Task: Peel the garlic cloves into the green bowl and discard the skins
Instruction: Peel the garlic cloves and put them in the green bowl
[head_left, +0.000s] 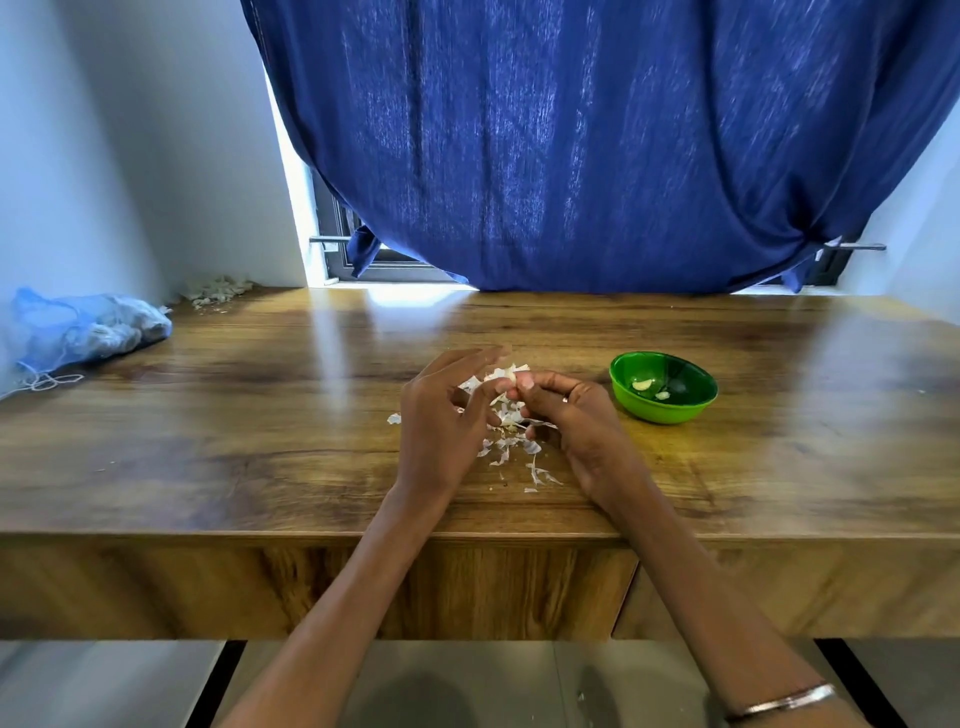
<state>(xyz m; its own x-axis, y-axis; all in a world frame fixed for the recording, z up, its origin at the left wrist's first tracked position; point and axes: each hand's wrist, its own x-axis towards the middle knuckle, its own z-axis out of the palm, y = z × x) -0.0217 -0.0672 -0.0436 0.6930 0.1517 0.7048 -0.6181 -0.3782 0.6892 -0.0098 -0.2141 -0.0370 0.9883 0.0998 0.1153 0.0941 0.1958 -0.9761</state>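
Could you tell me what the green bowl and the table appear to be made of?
The green bowl looks like glossy moulded plastic: uniform bright colour, soft highlights along the rim. The table shows brown wood grain under a shiny finish that mirrors the window light; whether it is solid wood or laminate cannot be told.

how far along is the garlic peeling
Done: a few peeled cloves lie in the green bowl. In hand: the left hand and right hand pinch a garlic clove between them. Left: the loose skins on the table are not yet discarded.
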